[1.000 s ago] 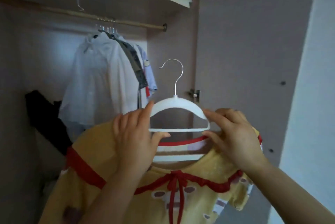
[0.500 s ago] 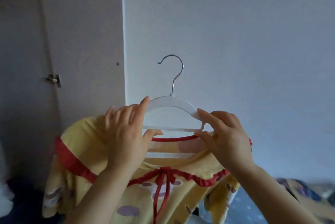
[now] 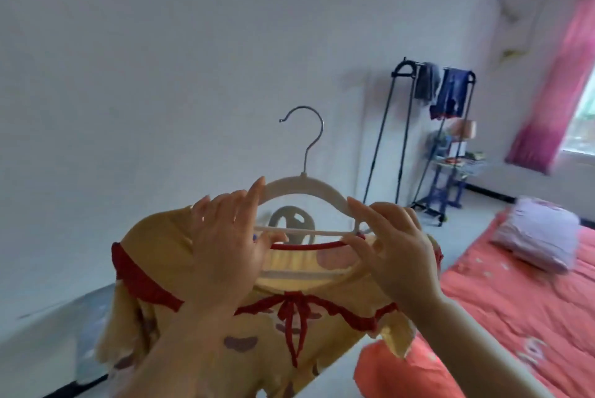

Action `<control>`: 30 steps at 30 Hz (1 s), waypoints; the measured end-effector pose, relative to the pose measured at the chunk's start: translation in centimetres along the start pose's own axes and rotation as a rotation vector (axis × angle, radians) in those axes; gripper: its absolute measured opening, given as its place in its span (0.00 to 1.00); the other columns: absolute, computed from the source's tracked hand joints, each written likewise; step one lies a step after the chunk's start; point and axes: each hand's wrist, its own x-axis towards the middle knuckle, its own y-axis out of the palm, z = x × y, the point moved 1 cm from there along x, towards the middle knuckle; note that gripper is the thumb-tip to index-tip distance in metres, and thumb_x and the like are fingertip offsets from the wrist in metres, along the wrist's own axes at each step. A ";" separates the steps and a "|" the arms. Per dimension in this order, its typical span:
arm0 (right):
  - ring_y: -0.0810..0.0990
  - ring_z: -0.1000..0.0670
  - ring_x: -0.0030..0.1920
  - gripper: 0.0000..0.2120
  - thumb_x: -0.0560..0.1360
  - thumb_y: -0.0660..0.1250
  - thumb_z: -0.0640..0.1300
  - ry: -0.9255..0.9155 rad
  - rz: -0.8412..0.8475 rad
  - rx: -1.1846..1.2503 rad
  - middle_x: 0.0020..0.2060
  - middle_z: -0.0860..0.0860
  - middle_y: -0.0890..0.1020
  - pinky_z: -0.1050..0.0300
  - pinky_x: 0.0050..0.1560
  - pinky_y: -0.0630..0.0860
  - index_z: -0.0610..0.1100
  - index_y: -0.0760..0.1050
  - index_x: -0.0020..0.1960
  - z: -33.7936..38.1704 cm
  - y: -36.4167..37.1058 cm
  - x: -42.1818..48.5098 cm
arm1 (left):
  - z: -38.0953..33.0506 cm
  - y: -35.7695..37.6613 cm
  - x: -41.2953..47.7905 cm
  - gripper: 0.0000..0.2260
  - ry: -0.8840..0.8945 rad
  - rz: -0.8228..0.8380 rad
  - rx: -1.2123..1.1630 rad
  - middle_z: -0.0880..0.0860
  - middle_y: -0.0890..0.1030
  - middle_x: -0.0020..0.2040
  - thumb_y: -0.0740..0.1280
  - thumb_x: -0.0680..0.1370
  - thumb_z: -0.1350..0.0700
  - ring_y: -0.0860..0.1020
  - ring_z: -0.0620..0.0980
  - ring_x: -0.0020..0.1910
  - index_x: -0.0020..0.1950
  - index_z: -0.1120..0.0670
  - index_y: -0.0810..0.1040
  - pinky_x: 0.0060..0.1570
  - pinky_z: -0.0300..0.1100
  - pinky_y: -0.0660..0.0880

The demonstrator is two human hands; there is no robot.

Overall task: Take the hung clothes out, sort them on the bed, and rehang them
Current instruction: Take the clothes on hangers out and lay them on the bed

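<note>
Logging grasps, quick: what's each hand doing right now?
Left hand: grips the white hanger carrying the yellow top.
Right hand: pinches the same white hanger.

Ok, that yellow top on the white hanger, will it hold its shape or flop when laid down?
Likely floppy: the yellow top hangs in soft folds and its sleeves droop. Probably light, since the left hand and right hand hold it up by the white hanger. The hanger looks stiff.

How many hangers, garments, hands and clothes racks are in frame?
Hangers: 1 (white hanger)
Garments: 3 (yellow top, grey garment, blue garment)
Hands: 2 (left hand, right hand)
Clothes racks: 1 (black clothes rack)
Total: 7
</note>
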 end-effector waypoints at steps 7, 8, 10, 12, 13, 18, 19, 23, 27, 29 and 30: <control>0.75 0.51 0.46 0.24 0.65 0.76 0.49 0.094 -0.026 -0.310 0.45 0.49 0.80 0.52 0.44 0.77 0.48 0.78 0.59 -10.6 -8.1 -4.4 | -12.4 9.5 1.5 0.34 0.125 0.038 -0.422 0.55 0.80 0.48 0.70 0.66 0.45 0.77 0.56 0.47 0.68 0.56 0.66 0.55 0.52 0.70; 0.77 0.49 0.45 0.25 0.63 0.78 0.48 0.108 -0.020 -0.351 0.45 0.48 0.80 0.51 0.44 0.78 0.47 0.78 0.59 -11.7 -8.7 -4.9 | -13.7 10.8 1.6 0.34 0.137 0.039 -0.455 0.55 0.80 0.48 0.71 0.66 0.45 0.77 0.56 0.48 0.68 0.56 0.66 0.56 0.50 0.68; 0.78 0.46 0.45 0.27 0.61 0.79 0.47 0.135 -0.017 -0.434 0.45 0.47 0.81 0.50 0.43 0.80 0.46 0.79 0.59 -13.6 -9.5 -5.6 | -16.0 13.2 1.8 0.36 0.155 0.060 -0.515 0.55 0.80 0.50 0.74 0.65 0.46 0.77 0.56 0.50 0.68 0.55 0.65 0.57 0.50 0.67; 0.79 0.45 0.44 0.26 0.62 0.78 0.49 0.147 -0.019 -0.512 0.45 0.47 0.81 0.51 0.42 0.80 0.45 0.79 0.58 -15.1 -10.1 -6.0 | -17.9 15.4 1.9 0.37 0.161 0.090 -0.562 0.54 0.80 0.51 0.76 0.65 0.47 0.77 0.57 0.51 0.69 0.54 0.64 0.57 0.53 0.69; 0.80 0.45 0.44 0.25 0.63 0.76 0.50 0.151 -0.022 -0.550 0.45 0.46 0.82 0.52 0.41 0.80 0.45 0.79 0.58 -15.9 -10.2 -6.2 | -18.7 16.6 2.1 0.37 0.168 0.098 -0.581 0.54 0.79 0.52 0.76 0.65 0.47 0.77 0.56 0.51 0.69 0.54 0.64 0.57 0.54 0.69; 0.79 0.44 0.43 0.26 0.60 0.78 0.48 0.216 -0.032 -0.687 0.45 0.45 0.81 0.53 0.39 0.79 0.44 0.80 0.57 -19.7 -10.5 -7.2 | -22.5 21.7 3.4 0.39 0.246 0.129 -0.629 0.55 0.79 0.53 0.78 0.64 0.48 0.77 0.57 0.52 0.69 0.53 0.64 0.56 0.54 0.70; 0.79 0.44 0.43 0.26 0.60 0.79 0.47 0.232 -0.027 -0.706 0.45 0.45 0.81 0.53 0.39 0.79 0.44 0.80 0.57 -20.4 -10.6 -7.5 | -23.3 22.5 3.6 0.39 0.262 0.142 -0.637 0.55 0.79 0.53 0.78 0.63 0.47 0.77 0.57 0.52 0.69 0.53 0.64 0.55 0.55 0.70; 0.78 0.45 0.44 0.27 0.61 0.79 0.47 0.284 -0.014 -0.747 0.45 0.46 0.81 0.53 0.38 0.78 0.45 0.79 0.58 -24.2 -10.8 -8.3 | -26.5 26.1 4.3 0.38 0.296 0.178 -0.697 0.56 0.79 0.52 0.78 0.63 0.47 0.77 0.59 0.51 0.67 0.54 0.65 0.55 0.58 0.70; 0.77 0.46 0.44 0.27 0.61 0.79 0.47 0.308 -0.014 -0.744 0.45 0.46 0.80 0.53 0.38 0.78 0.44 0.79 0.59 -29.6 -10.2 -8.3 | -30.0 30.8 5.7 0.38 0.322 0.195 -0.717 0.55 0.79 0.51 0.78 0.62 0.47 0.77 0.59 0.51 0.67 0.53 0.65 0.56 0.57 0.70; 0.78 0.44 0.43 0.27 0.61 0.79 0.46 0.322 -0.004 -0.740 0.44 0.46 0.81 0.53 0.37 0.78 0.43 0.79 0.58 -33.8 -9.6 -8.4 | -32.5 34.2 6.3 0.38 0.317 0.212 -0.709 0.55 0.79 0.51 0.78 0.62 0.47 0.77 0.58 0.51 0.67 0.53 0.64 0.56 0.57 0.70; 0.78 0.44 0.42 0.27 0.61 0.80 0.46 0.332 -0.001 -0.734 0.44 0.46 0.81 0.53 0.37 0.78 0.43 0.79 0.58 -35.9 -9.2 -8.5 | -33.8 36.0 6.6 0.38 0.318 0.222 -0.707 0.55 0.79 0.52 0.78 0.62 0.47 0.77 0.58 0.51 0.67 0.54 0.64 0.56 0.58 0.70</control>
